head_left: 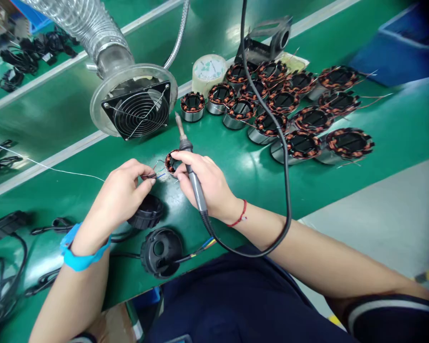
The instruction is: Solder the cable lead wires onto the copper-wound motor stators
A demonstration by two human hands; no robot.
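Note:
My left hand [123,188] is closed in a pinch, and the tip of a blue wire [160,176] pokes out from its fingertips. A thin pale wire [64,171] runs in from the left toward this hand. A soldering iron [197,190] lies in my right hand [212,183], its metal tip pointing up and away. The fingers of that hand also touch a copper-wound stator [169,165], partly hidden behind them. Thin leads reach from the stator toward my left fingertips. Below are two round black plastic housings, one [147,213] beside my left hand and another [157,259] nearer my body.
A fume extractor fan [141,114] on a flexible duct stands ahead. Several stators [284,105] fill the bench's right side, near a tape roll [209,71]. The iron's black cable [289,190] loops over my right forearm. Black cords [7,257] lie left.

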